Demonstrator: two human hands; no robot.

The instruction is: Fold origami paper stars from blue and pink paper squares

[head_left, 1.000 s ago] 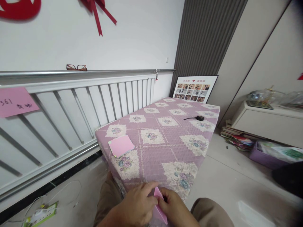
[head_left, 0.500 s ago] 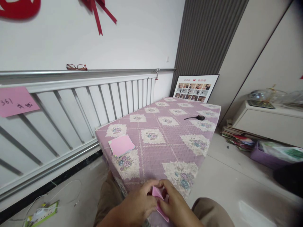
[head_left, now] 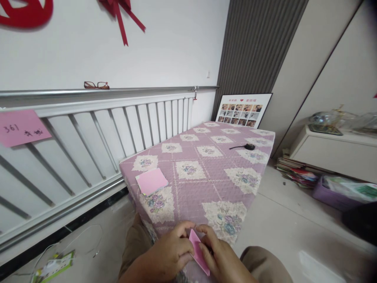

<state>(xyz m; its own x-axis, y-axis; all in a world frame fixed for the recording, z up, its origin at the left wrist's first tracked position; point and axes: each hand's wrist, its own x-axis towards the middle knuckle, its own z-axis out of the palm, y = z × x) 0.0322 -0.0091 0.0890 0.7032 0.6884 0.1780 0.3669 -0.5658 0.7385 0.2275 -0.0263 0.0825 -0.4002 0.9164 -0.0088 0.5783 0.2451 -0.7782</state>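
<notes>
A folded piece of pink paper is held between my two hands, low over the near end of the cloth-covered table. My left hand grips its left edge with bent fingers. On the other side, my right hand has its thumb pressed on the paper and its fingers curled around the far edge. Some fingertips are hidden behind the paper. Farther left on the tablecloth lies a stack of pink paper sheets, with other colours showing at its edge.
A black round object with a thin tail lies toward the table's far right. Along the left runs a white radiator with a pink note. Glasses rest on the pipe. A power strip lies on the floor.
My fingers have shifted on the pink paper, and more of its surface shows between my hands. My right thumb has moved up along it. The stack stays put.
</notes>
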